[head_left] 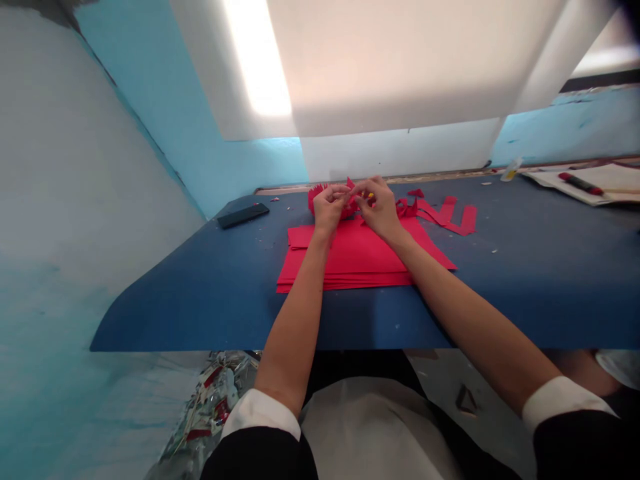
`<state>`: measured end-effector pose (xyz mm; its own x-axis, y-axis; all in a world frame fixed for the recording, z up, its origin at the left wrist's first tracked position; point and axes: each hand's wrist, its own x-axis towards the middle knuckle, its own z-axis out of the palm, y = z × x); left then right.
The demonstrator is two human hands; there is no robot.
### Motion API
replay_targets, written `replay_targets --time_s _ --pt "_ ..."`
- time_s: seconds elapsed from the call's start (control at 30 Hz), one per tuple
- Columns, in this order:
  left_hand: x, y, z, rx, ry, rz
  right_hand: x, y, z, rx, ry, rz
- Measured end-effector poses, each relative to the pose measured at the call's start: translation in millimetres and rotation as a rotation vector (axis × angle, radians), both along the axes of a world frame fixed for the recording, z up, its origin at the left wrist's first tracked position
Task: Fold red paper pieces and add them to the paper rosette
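My left hand (331, 205) and my right hand (376, 205) meet above a stack of red paper sheets (370, 257). Fingertips of both hands pinch a small piece of red paper (351, 189) between them; its exact shape is partly hidden by the fingers. Behind my left hand sits a spiky red folded-paper piece (316, 193), partly covered by that hand. To the right of my right hand lie crumpled or folded red paper pieces (407, 208) and several flat red paper strips (469, 220). A smaller folded red sheet (301, 237) rests on the stack's left side.
A black phone (243, 216) lies on the blue tabletop (210, 287) at left. At the back right are a small glue bottle (511, 169) and an open notebook (615, 177) with a red-capped marker (580, 183). Litter (215, 393) covers the floor at lower left.
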<state>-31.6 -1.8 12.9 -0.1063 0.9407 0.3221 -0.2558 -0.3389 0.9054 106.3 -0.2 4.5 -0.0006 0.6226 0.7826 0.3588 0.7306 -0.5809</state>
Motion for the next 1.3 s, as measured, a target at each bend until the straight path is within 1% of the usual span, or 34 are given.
replay_targets --time_s 0.17,0.27,0.37,0.53,0.73,0.9,1.13,1.3 --pt "0.7 -1.8 1.1 0.002 -0.135 -0.057 2.2 3.1 -1.8 -0.006 0.006 -0.016" --pt "1.0 -3.5 1.7 -0.002 -0.176 -0.077 2.2 2.3 -1.1 -0.014 -0.021 0.016" --pt "0.4 -3.4 1.6 0.004 -0.159 -0.063 0.2 -1.0 0.9 -0.015 -0.043 0.030" --pt "-0.8 2.4 -0.7 -0.010 -0.087 0.010 -0.3 -3.6 3.6 -0.005 -0.033 0.012" --pt "1.1 -0.1 1.4 -0.027 -0.124 -0.033 2.5 -0.8 3.4 -0.031 0.027 -0.007" --pt "1.3 -1.8 2.0 0.011 -0.146 -0.077 3.2 -0.7 3.3 -0.025 0.024 -0.007" --pt "1.4 -1.4 2.4 -0.020 -0.103 -0.034 3.6 -0.4 4.0 -0.015 0.027 -0.003" --pt "2.6 -4.3 4.4 -0.023 -0.087 -0.058 2.2 1.6 3.1 -0.041 0.076 -0.038"
